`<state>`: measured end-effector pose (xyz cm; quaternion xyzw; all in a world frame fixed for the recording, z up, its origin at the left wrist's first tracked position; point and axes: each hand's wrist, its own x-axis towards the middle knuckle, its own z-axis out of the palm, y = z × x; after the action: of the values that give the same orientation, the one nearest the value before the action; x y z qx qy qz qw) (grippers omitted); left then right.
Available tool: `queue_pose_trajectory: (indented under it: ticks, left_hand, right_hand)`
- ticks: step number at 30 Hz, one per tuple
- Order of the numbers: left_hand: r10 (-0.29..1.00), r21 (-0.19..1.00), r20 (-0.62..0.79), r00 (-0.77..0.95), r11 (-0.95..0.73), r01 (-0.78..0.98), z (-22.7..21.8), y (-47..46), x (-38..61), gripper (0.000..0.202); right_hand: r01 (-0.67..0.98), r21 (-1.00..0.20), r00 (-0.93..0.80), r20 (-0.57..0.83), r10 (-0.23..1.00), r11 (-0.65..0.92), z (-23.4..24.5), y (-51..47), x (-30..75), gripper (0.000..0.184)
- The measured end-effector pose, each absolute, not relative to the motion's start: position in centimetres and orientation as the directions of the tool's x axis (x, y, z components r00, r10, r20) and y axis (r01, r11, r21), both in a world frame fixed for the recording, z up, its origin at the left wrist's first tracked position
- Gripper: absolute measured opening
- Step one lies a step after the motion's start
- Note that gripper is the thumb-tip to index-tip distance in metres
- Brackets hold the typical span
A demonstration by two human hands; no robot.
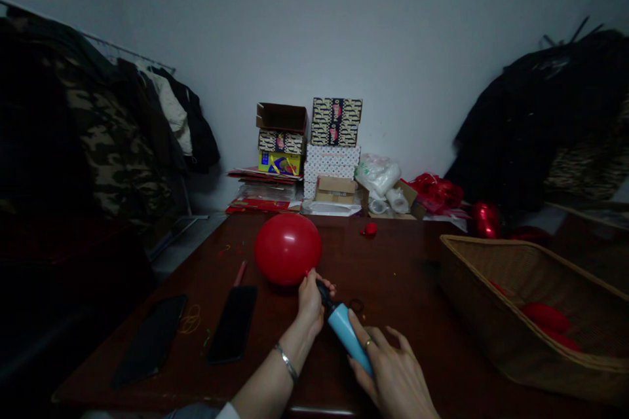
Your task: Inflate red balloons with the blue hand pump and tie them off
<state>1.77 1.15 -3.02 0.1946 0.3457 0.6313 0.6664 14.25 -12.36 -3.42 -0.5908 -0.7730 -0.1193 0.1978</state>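
Pinching hard with the left hand [310, 301], fingers clenched around the neck of the round red rubber balloon [287, 249], right at the black nozzle of the light-blue plastic hand pump [346, 334]. Grasping the lower end of that pump with the right hand [393, 373], palm closed over the barrel, outer fingers loosely curled and a little spread, thin ring on one of them. Silver bracelet [286, 361] on the left wrist.

Balloon full and plump, resting on the dark reddish-brown wooden table [403, 262], just beyond the left hand, near the middle of the tabletop. Pump slanting from the balloon back toward the near edge. Just beside the pump, a small black elastic loop [356, 305].

Off to the left, a flat black phone [233, 324], screen dark, and farther left a second flat black slab [152, 340]. Between them, a tangle of yellow rubber bands [190, 322]. Near the balloon's left side, a thin red stick [240, 273].

Over on the right, a big woven wicker basket [521, 272] with smooth red shapes [545, 317] inside, too dim to tell apart. At the far edge against the pale wall, stacked patterned cardboard boxes [334, 137], clear plastic bags [378, 177], and a small limp red scrap [369, 229] on the tabletop, well apart from the balloon. Dark coats hanging on both sides.
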Motion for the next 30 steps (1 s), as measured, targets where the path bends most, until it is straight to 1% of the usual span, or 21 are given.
queue_pose_trajectory:
  ticks: [4,11,15,18,20,22,24,26,27,30]
  left_hand:
    - [0.975,0.696,-0.220,-0.043,0.126,-0.707,-2.9,1.4,1.6,0.022]
    - [0.969,0.683,-0.230,-0.093,0.093,-0.724,-2.4,1.9,0.9,0.020]
    - [0.976,0.701,-0.186,-0.116,0.049,-0.712,-2.4,3.0,-0.3,0.021]
    - [0.980,0.746,-0.147,-0.132,0.022,-0.665,-2.8,3.8,-1.2,0.020]
    - [0.971,0.789,-0.151,-0.184,0.007,-0.614,-3.2,4.1,-1.6,0.021]
    - [0.968,0.816,-0.161,-0.195,0.020,-0.577,-3.6,4.1,-1.6,0.023]
    - [0.975,0.823,-0.173,-0.143,0.063,-0.565,-4.0,3.7,-1.2,0.026]
    - [0.977,0.824,-0.196,-0.081,0.119,-0.553,-4.2,3.2,-0.7,0.028]
    - [0.976,0.827,-0.209,-0.058,0.145,-0.543,-4.2,2.9,-0.4,0.029]
    - [0.971,0.841,-0.237,-0.008,0.202,-0.502,-4.2,2.3,0.2,0.031]
  right_hand:
    - [0.959,-0.049,-0.228,0.447,0.865,0.278,-3.9,-12.3,14.5,0.068]
    - [0.951,-0.044,-0.255,0.451,0.855,0.307,-4.1,-12.7,15.2,0.071]
    - [0.945,-0.059,-0.272,0.411,0.870,0.323,-4.4,-13.4,16.8,0.071]
    - [0.952,-0.083,-0.244,0.369,0.897,0.293,-4.7,-13.8,19.1,0.068]
    - [0.971,-0.097,-0.173,0.358,0.918,0.220,-4.8,-13.5,20.7,0.064]
    - [0.992,-0.087,-0.057,0.333,0.941,0.091,-4.8,-12.7,22.2,0.058]
    - [0.999,-0.034,0.042,0.280,0.959,-0.034,-4.8,-11.4,23.2,0.054]
    - [0.988,0.044,0.133,0.226,0.965,-0.147,-4.9,-9.8,23.9,0.051]
    - [0.980,0.073,0.164,0.210,0.964,-0.183,-5.0,-9.0,24.1,0.050]
    - [0.970,0.086,0.208,0.203,0.957,-0.229,-5.7,-7.3,24.6,0.050]
